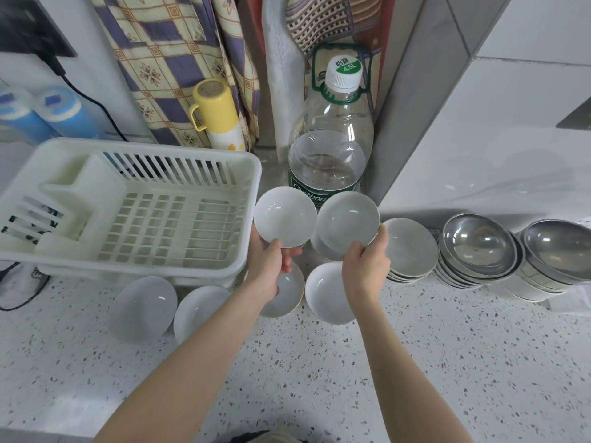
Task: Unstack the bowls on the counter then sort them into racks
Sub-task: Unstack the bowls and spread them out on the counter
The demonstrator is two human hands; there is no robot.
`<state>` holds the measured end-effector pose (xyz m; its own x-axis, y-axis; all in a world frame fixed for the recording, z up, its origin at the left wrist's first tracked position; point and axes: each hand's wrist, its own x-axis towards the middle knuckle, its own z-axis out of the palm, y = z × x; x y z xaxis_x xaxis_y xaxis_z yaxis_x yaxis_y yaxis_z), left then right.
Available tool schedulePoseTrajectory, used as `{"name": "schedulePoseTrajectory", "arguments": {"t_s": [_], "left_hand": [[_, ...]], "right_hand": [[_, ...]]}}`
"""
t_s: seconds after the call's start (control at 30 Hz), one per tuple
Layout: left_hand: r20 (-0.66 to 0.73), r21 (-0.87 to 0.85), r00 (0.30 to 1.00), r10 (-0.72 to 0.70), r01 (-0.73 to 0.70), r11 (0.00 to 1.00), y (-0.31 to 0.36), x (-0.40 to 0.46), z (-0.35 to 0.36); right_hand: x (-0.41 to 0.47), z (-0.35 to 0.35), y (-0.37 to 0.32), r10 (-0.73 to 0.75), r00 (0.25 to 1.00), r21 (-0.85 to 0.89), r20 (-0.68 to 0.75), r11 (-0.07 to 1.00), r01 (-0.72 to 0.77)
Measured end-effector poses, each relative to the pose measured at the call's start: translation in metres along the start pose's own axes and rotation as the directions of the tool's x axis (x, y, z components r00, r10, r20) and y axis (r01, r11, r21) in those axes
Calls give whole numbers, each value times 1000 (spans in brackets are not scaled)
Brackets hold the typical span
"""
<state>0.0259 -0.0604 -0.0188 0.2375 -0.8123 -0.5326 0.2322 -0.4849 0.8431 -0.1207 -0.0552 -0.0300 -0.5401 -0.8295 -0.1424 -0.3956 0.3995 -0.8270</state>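
Note:
My left hand (268,266) grips a small white bowl (284,216) by its near rim, held above the counter just right of the white plastic dish rack (153,199). My right hand (364,266) pinches a second white bowl (348,222) by its near rim, lifted over a short white stack (323,251). Several single white bowls lie on the counter: two (144,308) (200,308) in front of the rack, one (287,292) under my left wrist, one (326,294) beside my right wrist. A stack of white bowls (411,251) stands to the right. The rack holds no bowls.
Two stacks of steel bowls (479,247) (556,251) sit at the far right. A large water bottle (332,139) and a yellow flask (217,113) stand behind the bowls. A black cable (19,292) lies at the left. The speckled counter (319,378) extends toward me.

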Motion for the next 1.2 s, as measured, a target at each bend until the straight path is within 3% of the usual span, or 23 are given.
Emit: {"name": "schedulePoseTrajectory", "arguments": {"t_s": [0.3, 0.53, 0.83, 1.2], "left_hand": [[177, 32, 984, 33, -40, 999, -16, -41, -16], [370, 56, 929, -10, -12, 998, -48, -105, -75], [302, 99, 947, -112, 86, 991, -108, -148, -127], [180, 156, 971, -158, 130, 979, -133, -138, -135]], "right_hand": [[-56, -57, 6, -14, 997, 259, -81, 965, 34], [-124, -82, 44, 140, 990, 496, 22, 858, -133], [-188, -85, 94, 253, 955, 341, 154, 894, -292], [-183, -87, 118, 227, 934, 146, 277, 950, -274]]}}
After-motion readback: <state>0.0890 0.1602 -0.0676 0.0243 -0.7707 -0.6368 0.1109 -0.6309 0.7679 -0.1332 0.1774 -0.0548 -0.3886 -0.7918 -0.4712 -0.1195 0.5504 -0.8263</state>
